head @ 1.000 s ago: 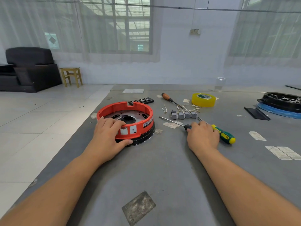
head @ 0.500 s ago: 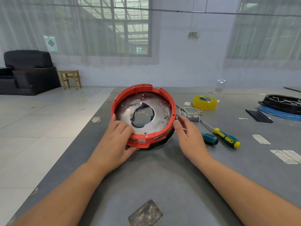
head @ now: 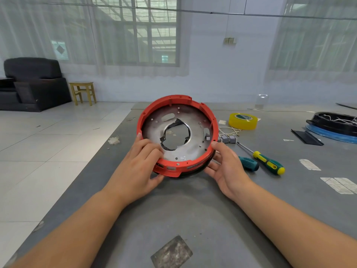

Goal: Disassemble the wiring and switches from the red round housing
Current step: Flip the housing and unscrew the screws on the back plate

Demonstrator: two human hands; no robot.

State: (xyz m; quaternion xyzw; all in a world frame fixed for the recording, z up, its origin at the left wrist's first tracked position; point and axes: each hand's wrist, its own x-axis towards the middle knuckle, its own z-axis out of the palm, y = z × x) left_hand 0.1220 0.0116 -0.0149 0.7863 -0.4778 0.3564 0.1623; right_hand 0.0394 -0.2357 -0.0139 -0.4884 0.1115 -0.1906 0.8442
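Two hands' fingers (head: pixel 148 149) gripping tilted housing (head: pixel 176 132)

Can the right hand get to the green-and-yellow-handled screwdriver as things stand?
Probably yes, once it lets go. The right hand grips the tilted red round housing, so it is occupied. The green-and-yellow-handled screwdriver lies on the grey table just to its right, with nothing over it.
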